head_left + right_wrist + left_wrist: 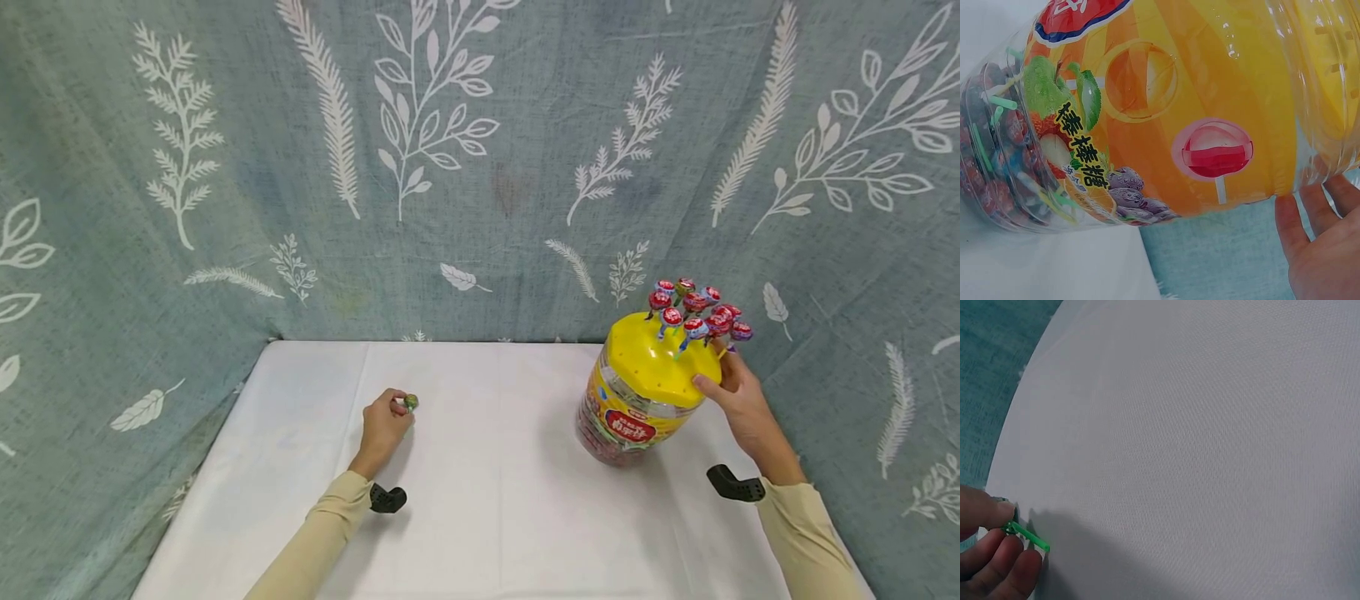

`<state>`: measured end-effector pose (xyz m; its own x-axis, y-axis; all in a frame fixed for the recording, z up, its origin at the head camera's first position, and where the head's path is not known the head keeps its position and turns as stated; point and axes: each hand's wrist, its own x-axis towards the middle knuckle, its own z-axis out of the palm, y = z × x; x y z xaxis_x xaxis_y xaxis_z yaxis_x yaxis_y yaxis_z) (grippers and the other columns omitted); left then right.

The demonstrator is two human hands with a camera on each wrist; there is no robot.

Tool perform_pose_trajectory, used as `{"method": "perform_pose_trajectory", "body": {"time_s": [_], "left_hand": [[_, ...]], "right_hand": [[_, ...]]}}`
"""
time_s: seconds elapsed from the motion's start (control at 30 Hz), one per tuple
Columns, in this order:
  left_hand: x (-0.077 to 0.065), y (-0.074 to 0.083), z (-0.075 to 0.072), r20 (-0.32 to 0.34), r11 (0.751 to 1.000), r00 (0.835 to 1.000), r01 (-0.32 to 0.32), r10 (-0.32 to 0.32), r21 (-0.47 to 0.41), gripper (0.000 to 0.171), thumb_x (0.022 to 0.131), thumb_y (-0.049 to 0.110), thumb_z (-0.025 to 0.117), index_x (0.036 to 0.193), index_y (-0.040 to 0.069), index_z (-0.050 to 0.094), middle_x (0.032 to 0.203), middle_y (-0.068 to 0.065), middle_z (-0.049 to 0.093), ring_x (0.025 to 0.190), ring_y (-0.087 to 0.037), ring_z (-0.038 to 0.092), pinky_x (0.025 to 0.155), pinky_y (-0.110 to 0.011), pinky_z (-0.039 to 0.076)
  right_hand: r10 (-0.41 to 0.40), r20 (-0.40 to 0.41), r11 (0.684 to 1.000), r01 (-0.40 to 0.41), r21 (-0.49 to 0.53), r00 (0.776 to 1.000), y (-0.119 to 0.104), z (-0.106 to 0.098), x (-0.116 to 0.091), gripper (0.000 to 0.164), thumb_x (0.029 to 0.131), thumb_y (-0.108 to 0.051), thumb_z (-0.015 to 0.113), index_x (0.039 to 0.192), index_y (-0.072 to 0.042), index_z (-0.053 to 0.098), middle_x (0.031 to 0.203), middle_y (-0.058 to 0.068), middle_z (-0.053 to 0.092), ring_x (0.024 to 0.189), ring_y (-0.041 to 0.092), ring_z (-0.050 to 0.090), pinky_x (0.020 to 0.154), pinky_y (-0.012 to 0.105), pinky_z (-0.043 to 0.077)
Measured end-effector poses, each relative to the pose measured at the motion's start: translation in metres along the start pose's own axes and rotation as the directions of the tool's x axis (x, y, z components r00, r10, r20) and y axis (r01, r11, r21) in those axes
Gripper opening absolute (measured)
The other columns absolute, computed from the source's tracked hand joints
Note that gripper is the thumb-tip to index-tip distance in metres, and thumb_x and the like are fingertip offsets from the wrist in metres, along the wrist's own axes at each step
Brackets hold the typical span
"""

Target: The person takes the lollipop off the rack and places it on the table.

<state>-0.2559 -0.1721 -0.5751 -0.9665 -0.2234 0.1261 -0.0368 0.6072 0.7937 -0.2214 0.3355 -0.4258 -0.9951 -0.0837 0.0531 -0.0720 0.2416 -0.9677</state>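
Between the thumb and fingers of my left hand (386, 426) is a small lollipop (411, 402) with a green wrapper. Its bright green stick (1034, 539) pokes out past the fingertips in the left wrist view. A large clear lollipop jar (632, 417) with a yellow lid (652, 367) stands at the right of the table. My right hand (742, 408) grips the jar at the lid's right side, thumb on the rim. In the right wrist view its other fingers (1316, 212) reach the jar near the lid; their tips are partly hidden.
Several wrapped lollipops (694, 328) stand upright in the lid's holes, mostly toward its back and right. More sweets (997, 156) show through the jar's clear lower wall. White cloth (480, 500) covers the table, and a patterned green curtain (480, 250) hangs behind it and at both sides.
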Motion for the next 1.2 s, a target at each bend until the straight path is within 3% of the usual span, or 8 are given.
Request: {"method": "perform_pose_trajectory", "body": {"time_s": [0.3,0.7,0.93,1.2], "left_hand": [[0.005,0.009,-0.008,-0.01,1.0,1.0,0.002,-0.002,0.008,0.03,0.075,-0.003,0.067,0.105,-0.002,0.064,0.077,-0.011,0.062,0.068,-0.021,0.057,0.061,-0.031,0.046],[0.013,0.04,-0.015,0.017,0.995,0.999,-0.042,0.043,-0.09,0.022,0.081,0.003,0.068,0.102,0.005,0.065,0.083,-0.01,0.065,0.072,-0.021,0.061,0.06,-0.029,0.05],[0.017,0.07,-0.018,0.04,0.977,0.997,-0.057,0.067,-0.205,0.019,0.085,0.007,0.066,0.104,0.007,0.065,0.088,-0.01,0.065,0.075,-0.022,0.062,0.053,-0.027,0.053],[0.013,0.116,-0.017,0.075,0.94,0.987,-0.112,0.144,-0.323,0.018,0.087,0.005,0.065,0.105,0.007,0.065,0.092,-0.011,0.064,0.08,-0.022,0.063,0.057,-0.029,0.055]], "right_hand": [[-0.008,0.001,1.0,0.008,0.0,1.0,0.002,0.0,-0.001,0.075,0.098,-0.017,0.052,0.153,-0.01,0.002,0.157,0.016,0.006,0.139,0.029,0.02,0.099,0.012,0.034],[-0.008,-0.001,1.0,0.008,0.009,1.0,0.003,0.0,-0.001,0.075,0.098,-0.017,0.053,0.153,-0.011,0.002,0.157,0.015,0.006,0.139,0.03,0.019,0.1,0.013,0.033],[-0.019,-0.009,1.0,0.019,0.005,1.0,0.003,0.0,-0.001,0.074,0.097,-0.016,0.053,0.153,-0.011,0.004,0.157,0.015,0.009,0.137,0.025,0.024,0.098,0.011,0.035],[-0.009,-0.013,1.0,0.009,-0.014,1.0,0.004,0.001,-0.001,0.074,0.097,-0.017,0.054,0.153,-0.012,0.005,0.156,0.016,0.011,0.132,0.019,0.03,0.098,0.012,0.035]]}}
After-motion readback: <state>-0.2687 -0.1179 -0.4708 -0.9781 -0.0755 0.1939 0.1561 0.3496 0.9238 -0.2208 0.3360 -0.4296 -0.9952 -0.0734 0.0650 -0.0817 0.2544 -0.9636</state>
